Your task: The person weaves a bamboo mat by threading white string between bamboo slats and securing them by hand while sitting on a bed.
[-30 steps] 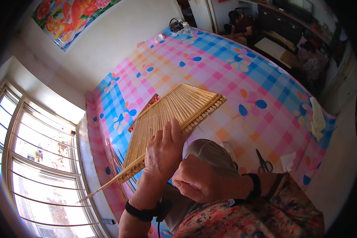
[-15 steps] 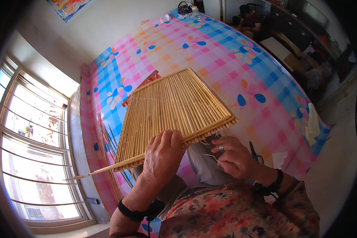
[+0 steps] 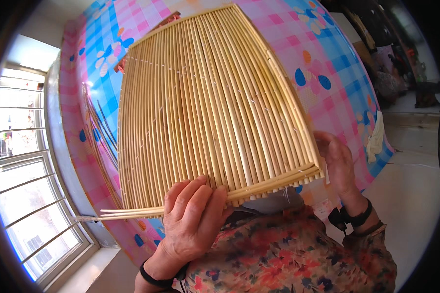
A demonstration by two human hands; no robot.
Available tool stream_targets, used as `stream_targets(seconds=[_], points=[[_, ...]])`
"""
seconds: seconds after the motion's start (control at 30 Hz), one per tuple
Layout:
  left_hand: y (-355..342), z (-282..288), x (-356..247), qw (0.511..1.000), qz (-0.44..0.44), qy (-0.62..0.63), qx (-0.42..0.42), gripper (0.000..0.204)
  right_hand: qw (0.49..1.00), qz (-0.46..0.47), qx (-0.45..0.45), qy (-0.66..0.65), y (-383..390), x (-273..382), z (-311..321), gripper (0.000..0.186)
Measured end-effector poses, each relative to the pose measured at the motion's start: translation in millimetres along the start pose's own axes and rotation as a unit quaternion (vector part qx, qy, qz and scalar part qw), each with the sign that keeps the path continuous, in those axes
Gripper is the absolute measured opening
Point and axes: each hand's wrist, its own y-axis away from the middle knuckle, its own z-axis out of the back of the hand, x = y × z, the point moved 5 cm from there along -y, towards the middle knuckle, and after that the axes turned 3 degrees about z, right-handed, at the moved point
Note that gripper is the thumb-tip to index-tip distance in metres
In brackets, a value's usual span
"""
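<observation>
A large panel of parallel pale cane sticks (image 3: 205, 97), stitched with light thread, is tilted up across most of the view. My left hand (image 3: 193, 215) is closed over its lower edge, where long loose-ended strips (image 3: 122, 213) stick out leftward. At the lower right edge, my right hand (image 3: 341, 161) has bent fingers against the panel, their tips partly hidden behind it. A loose thread (image 3: 287, 193) dangles below the panel's right corner.
The bedding (image 3: 337, 107) has pink and blue checks with petal shapes. Loose long sticks (image 3: 102, 139) lie left of the panel, a pale cloth (image 3: 375, 139) at the right. A barred window (image 3: 24, 205) is on the left. A red object (image 3: 171, 18) shows behind the panel.
The panel has been tilted up toward me and now fills much more of the view. My right hand has moved rightward and up, from among threads below it to its right edge.
</observation>
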Motion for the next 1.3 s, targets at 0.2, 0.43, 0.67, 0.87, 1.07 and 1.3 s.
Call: stream_targets(seconds=[0.2,0.43,0.67,0.87,1.07,1.3], points=[[7.6,11.8,1.8,0.998,-0.053,-0.024,0.015,0.020,0.979,-0.089,0.052,-0.177,-16.9,41.9,-28.8,0.087],[12.3,12.1,7.5,0.996,-0.076,-0.031,0.028,0.020,0.966,-0.181,0.027,-0.181,-20.5,48.7,-39.0,0.079],[17.7,12.3,2.3,0.997,-0.064,-0.038,0.004,0.020,0.966,-0.169,0.026,-0.196,-16.6,48.3,-38.3,0.076],[20.5,11.1,-2.3,0.996,-0.062,-0.058,0.032,0.020,0.963,-0.167,0.030,-0.208,-17.5,44.6,-42.0,0.073],[25.9,23.1,2.7,0.997,-0.027,-0.059,0.046,0.016,0.967,-0.156,0.036,-0.200,-25.2,48.5,-39.8,0.069],[46.4,35.9,20.6,0.992,0.013,-0.115,0.057,0.022,0.966,-0.145,0.060,-0.206,-41.2,39.5,-51.2,0.066]])
